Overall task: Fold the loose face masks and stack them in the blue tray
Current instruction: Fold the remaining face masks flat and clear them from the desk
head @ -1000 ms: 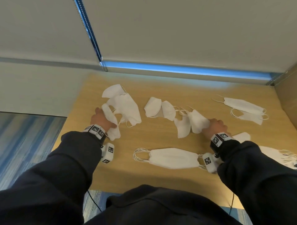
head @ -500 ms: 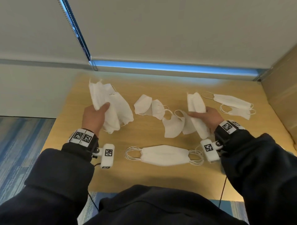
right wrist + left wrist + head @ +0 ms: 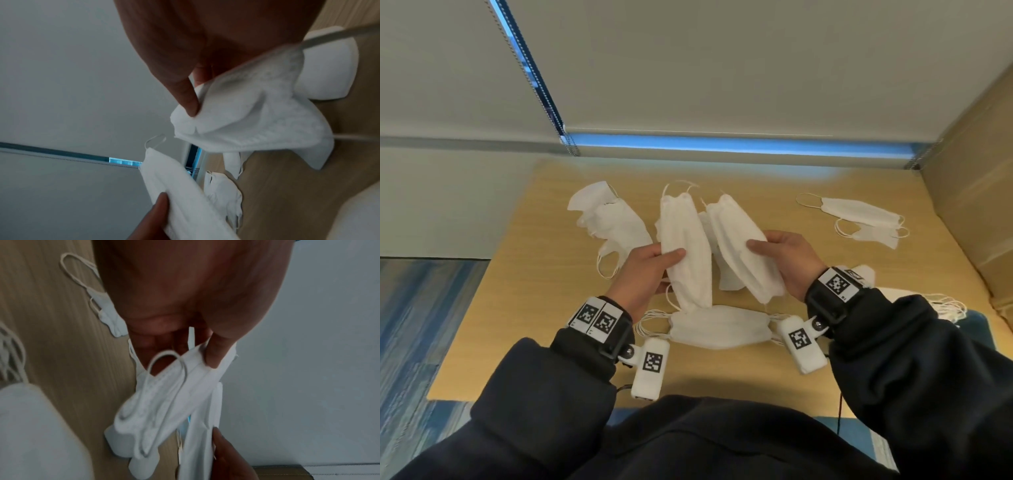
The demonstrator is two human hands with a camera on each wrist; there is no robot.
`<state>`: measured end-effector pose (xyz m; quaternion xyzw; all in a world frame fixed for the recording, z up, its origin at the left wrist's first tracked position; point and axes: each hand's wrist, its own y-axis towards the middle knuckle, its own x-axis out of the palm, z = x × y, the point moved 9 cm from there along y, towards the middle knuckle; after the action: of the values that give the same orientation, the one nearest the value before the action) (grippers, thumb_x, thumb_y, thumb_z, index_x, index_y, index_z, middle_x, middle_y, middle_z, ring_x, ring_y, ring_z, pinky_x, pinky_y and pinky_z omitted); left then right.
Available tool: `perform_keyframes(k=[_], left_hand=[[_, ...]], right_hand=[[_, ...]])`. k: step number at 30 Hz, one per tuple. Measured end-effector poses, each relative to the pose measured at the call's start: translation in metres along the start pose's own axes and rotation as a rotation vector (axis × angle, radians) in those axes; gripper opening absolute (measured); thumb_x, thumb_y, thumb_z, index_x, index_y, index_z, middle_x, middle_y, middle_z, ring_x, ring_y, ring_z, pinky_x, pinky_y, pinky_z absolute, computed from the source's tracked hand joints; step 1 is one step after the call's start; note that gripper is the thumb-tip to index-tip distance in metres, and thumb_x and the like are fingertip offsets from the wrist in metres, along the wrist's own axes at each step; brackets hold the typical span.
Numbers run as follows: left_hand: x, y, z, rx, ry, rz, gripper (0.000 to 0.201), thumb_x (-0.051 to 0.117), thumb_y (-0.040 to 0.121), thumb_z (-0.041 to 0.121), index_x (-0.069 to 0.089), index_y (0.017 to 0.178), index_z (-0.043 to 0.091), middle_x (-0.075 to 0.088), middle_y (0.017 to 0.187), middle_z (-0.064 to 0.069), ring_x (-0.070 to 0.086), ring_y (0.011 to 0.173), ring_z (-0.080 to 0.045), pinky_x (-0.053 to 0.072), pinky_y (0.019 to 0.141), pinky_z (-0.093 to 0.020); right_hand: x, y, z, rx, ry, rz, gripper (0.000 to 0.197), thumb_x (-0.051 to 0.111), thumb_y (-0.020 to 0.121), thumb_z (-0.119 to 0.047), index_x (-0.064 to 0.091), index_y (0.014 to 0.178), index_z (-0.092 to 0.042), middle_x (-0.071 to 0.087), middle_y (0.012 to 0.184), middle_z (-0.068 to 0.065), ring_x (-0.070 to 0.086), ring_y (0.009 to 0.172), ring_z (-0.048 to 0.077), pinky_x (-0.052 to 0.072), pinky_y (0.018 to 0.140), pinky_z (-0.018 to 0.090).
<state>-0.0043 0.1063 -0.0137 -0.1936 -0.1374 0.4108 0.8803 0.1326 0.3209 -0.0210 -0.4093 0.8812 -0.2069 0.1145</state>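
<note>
Both hands hold white face masks above the wooden table (image 3: 544, 308). My left hand (image 3: 671, 262) grips one folded mask (image 3: 685, 240) upright, thumb on its front; the left wrist view shows this mask (image 3: 158, 402) with ear loops hanging. My right hand (image 3: 760, 250) pinches a second folded mask (image 3: 739, 240), tilted left, almost touching the first. In the right wrist view the thumb (image 3: 189, 100) presses that mask (image 3: 246, 123). A flat stack of folded masks (image 3: 719, 327) lies below the hands. I cannot make out a blue tray.
Loose masks lie at the left (image 3: 613, 222), under the held ones (image 3: 726, 277) and at the far right (image 3: 859, 216). More masks with ear loops (image 3: 928, 301) sit by my right sleeve. A cardboard box (image 3: 976, 192) bounds the table's right side. A blind hangs behind.
Each hand picked a mask off the table, lifted it, and the two hands came together toward the middle above the flat stack.
</note>
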Motion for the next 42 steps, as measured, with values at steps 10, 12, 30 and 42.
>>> perform_keyframes(k=[10, 12, 30, 42], left_hand=[[0.004, -0.015, -0.003, 0.014, -0.140, 0.016, 0.021, 0.067, 0.095, 0.010, 0.074, 0.115, 0.006, 0.077, 0.111, -0.013, 0.074, 0.100, -0.032, 0.060, 0.080, -0.042], [0.006, -0.018, -0.001, 0.013, -0.179, -0.011, 0.023, 0.069, 0.094, 0.010, 0.074, 0.116, 0.005, 0.076, 0.113, -0.014, 0.073, 0.103, -0.033, 0.060, 0.086, -0.045], [0.053, -0.020, -0.030, -0.134, -0.640, -0.112, 0.034, 0.071, 0.081, 0.005, 0.069, 0.114, 0.011, 0.074, 0.116, -0.011, 0.071, 0.106, -0.026, 0.060, 0.089, -0.042], [0.037, -0.008, -0.035, -0.083, -0.701, -0.033, 0.063, 0.059, 0.084, -0.018, 0.050, 0.143, 0.002, 0.061, 0.138, -0.022, 0.063, 0.125, -0.037, 0.057, 0.096, -0.049]], right_hand=[[0.019, -0.022, 0.001, -0.036, 0.043, -0.178, 0.046, 0.071, 0.086, 0.007, 0.064, 0.126, -0.015, 0.077, 0.105, 0.015, 0.074, 0.093, 0.030, 0.060, 0.064, 0.035], [0.015, -0.021, 0.002, -0.047, 0.055, -0.130, 0.040, 0.073, 0.085, 0.004, 0.066, 0.122, -0.010, 0.077, 0.106, 0.015, 0.073, 0.099, 0.035, 0.061, 0.071, 0.039], [0.039, -0.036, 0.010, -0.043, 0.231, -0.258, 0.022, 0.064, 0.091, 0.005, 0.074, 0.109, -0.002, 0.078, 0.095, 0.013, 0.075, 0.079, 0.020, 0.061, 0.077, 0.035], [0.044, -0.051, 0.033, 0.165, 0.123, -0.298, 0.034, 0.066, 0.097, -0.033, 0.070, 0.117, -0.005, 0.074, 0.101, 0.017, 0.070, 0.084, 0.029, 0.062, 0.057, 0.040]])
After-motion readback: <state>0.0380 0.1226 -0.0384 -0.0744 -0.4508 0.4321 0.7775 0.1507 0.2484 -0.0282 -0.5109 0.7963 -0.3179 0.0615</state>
